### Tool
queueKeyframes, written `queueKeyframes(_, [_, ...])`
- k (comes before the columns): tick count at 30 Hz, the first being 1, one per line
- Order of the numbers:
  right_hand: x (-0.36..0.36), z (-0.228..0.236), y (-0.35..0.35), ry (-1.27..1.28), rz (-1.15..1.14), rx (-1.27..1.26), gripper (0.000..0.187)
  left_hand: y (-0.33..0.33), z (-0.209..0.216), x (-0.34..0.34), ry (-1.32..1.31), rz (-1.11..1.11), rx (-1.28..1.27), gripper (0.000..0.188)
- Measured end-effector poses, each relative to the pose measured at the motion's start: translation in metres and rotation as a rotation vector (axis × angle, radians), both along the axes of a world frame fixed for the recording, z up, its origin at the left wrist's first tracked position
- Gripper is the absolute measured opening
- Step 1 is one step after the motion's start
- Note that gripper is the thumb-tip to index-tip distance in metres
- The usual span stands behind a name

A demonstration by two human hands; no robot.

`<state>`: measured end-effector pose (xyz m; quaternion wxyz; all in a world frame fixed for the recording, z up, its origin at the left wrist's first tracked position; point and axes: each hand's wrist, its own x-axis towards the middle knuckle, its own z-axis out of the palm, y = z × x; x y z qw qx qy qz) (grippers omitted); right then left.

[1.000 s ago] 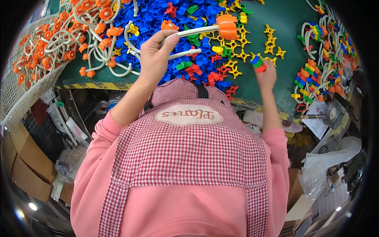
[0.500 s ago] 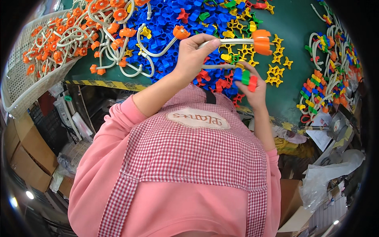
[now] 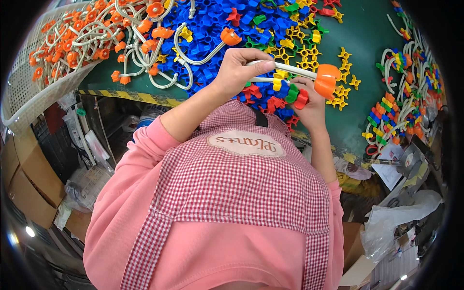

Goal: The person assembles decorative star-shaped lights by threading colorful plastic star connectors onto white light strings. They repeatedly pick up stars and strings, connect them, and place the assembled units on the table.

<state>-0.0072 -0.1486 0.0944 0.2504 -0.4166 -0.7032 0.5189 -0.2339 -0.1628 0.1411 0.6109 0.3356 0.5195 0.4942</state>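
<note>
My left hand point(image 3: 237, 72) pinches a pale cord point(image 3: 290, 68) between thumb and fingers. An orange flower-shaped plastic cap point(image 3: 327, 81) sits on the cord's right end. Below it, the cord's other stretch point(image 3: 263, 79) runs rightward to a short row of plastic connectors: yellow point(image 3: 278, 81), blue point(image 3: 283, 89), green point(image 3: 292, 93) and red point(image 3: 301, 99). My right hand point(image 3: 311, 108) is closed around that row, just under the orange cap. Whether the cord passes through all the connectors is hidden.
Blue connectors point(image 3: 208, 34) are heaped on the green table point(image 3: 360, 53), with yellow ones point(image 3: 309, 58) beside them. At the left, a white basket point(image 3: 53, 96) holds cords with orange caps. Strung colourful cords point(image 3: 386, 113) lie along the right edge.
The connectors in my right hand have shifted left and tilted, and a yellow one now shows against the cord. The orange cap has dropped lower, its cord now slanting down to the right.
</note>
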Motion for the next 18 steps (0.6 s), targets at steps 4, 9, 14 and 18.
queueKeyframes(4, [-0.004, 0.012, 0.008, -0.050, -0.090, -0.044, 0.025, -0.003, 0.000, -0.010, -0.170, -0.038, -0.052, 0.019])
queueKeyframes(9, [-0.002, 0.020, 0.009, 0.007, -0.106, -0.099, 0.029, -0.002, 0.000, -0.008, -0.184, 0.048, -0.003, 0.019])
queueKeyframes(14, [-0.002, 0.004, 0.007, -0.196, 0.084, -0.280, 0.033, -0.007, 0.001, -0.010, -0.371, 0.016, -0.017, 0.018])
queueKeyframes(18, [-0.002, -0.001, 0.001, -0.150, 0.146, -0.444, 0.035, -0.012, 0.003, -0.016, -0.289, -0.062, 0.007, 0.027])
